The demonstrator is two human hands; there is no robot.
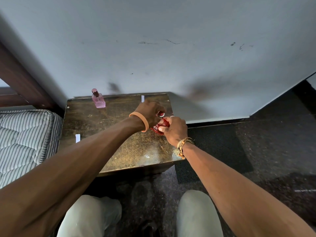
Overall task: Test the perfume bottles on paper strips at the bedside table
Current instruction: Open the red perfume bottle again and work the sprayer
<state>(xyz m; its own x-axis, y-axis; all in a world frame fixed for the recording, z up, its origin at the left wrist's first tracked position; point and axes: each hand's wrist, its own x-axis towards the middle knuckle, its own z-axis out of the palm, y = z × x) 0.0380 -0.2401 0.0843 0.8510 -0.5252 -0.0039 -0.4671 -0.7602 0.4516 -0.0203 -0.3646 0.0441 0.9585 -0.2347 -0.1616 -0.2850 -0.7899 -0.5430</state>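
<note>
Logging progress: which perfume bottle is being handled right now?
The red bottle, held between the left hand and right hand; the pink bottle stands apart, untouched.

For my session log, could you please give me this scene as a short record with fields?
red bottle: held over the table
right hand: grips its body
left hand: fingers curled at its top
pink bottle: upright, back left of table
paper strips: one at back edge, another at left edge

Worn, scratched wooden table top point(119, 134); glossy red bottle point(158, 128); clear pink glass bottle point(98, 100).
</note>
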